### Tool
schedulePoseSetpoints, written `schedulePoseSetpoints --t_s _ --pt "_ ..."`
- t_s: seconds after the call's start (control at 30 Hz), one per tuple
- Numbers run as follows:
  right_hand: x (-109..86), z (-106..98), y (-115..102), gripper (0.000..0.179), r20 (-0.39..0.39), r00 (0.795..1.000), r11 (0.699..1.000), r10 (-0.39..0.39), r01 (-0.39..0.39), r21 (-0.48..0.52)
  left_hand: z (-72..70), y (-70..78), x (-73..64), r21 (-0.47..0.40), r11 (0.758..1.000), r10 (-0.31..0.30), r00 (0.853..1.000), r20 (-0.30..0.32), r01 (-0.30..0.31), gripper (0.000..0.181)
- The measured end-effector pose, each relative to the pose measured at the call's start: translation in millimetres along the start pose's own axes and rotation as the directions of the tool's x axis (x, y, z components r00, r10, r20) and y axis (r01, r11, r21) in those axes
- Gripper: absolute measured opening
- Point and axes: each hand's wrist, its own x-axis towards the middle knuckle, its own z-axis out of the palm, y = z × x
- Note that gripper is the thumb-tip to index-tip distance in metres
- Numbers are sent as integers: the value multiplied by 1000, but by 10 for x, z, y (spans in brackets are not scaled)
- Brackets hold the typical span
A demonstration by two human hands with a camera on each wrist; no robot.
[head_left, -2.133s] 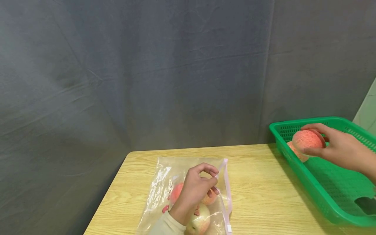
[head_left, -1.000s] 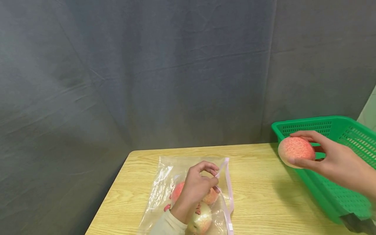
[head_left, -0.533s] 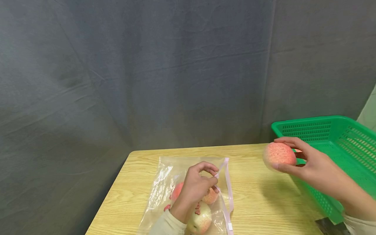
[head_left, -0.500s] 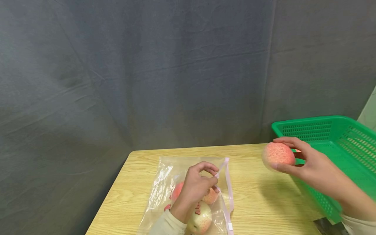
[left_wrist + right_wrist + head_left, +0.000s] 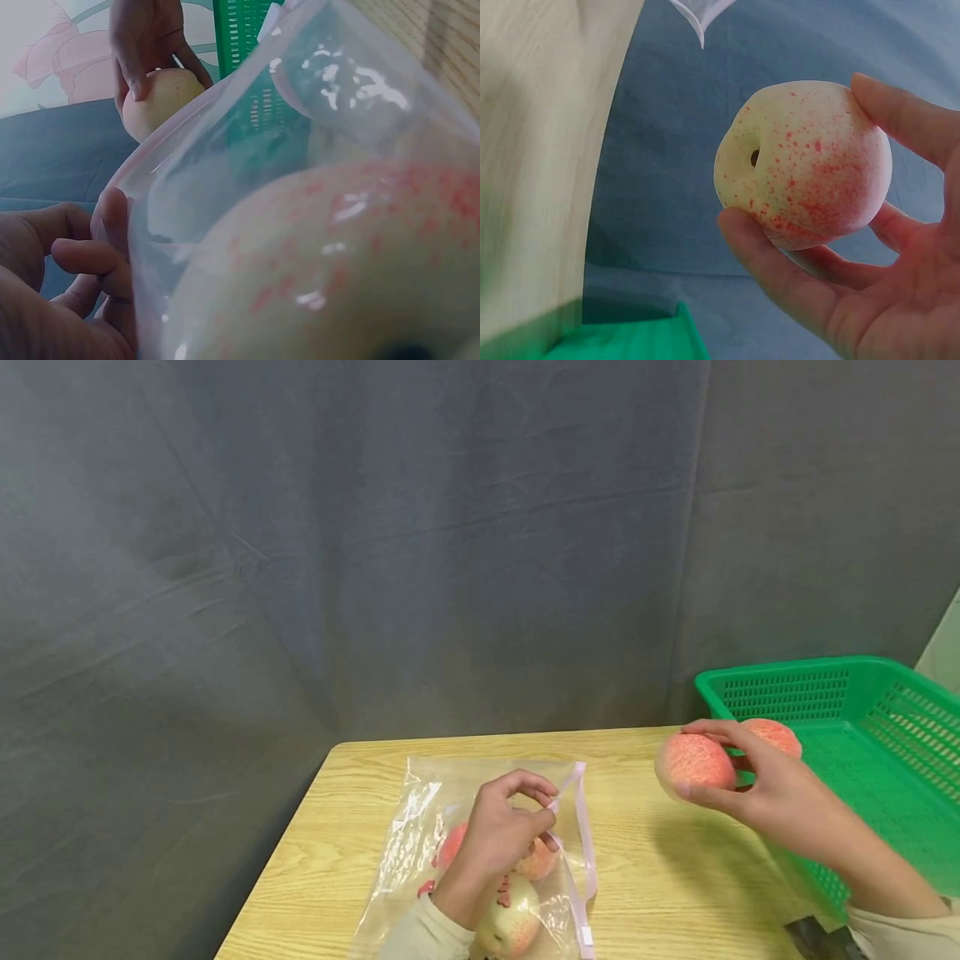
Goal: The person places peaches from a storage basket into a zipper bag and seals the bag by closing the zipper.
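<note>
My right hand (image 5: 780,789) grips a red-and-cream peach (image 5: 697,764) above the table, between the bag and the basket. In the right wrist view, thumb and fingers curl round the peach (image 5: 802,161), its stem hollow showing. My left hand (image 5: 501,827) pinches the pink-edged mouth of a clear zip bag (image 5: 416,793), holding one side lifted. Several peaches lie inside the bag, among them a pale peach (image 5: 510,918) and a redder peach (image 5: 453,843) partly hidden by the left hand. The left wrist view shows the bag's film (image 5: 172,195) at the left fingertips.
A green plastic basket (image 5: 780,677) stands at the right, with another peach (image 5: 776,737) at its near left side. A dark strap-like piece (image 5: 821,939) sits by the right sleeve. Grey cloth (image 5: 480,552) hangs behind the wooden table (image 5: 300,843).
My right hand has lifted the peach out of the basket and carried it left over the table. The peach still in the basket now shows behind that hand. My left hand stays at the bag's mouth.
</note>
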Motion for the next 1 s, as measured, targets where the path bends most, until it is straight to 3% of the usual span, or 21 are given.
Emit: schedulePoseSetpoints --t_s 0.63,1.0 --pt "14 296 -90 57 81 996 998 -26 21 57 -3 18 -2 -29 1000 -7 1000 5 7 26" --pt "-17 423 -127 59 87 996 999 -26 22 48 8 -3 4 -31 1000 -6 1000 -3 6 26"
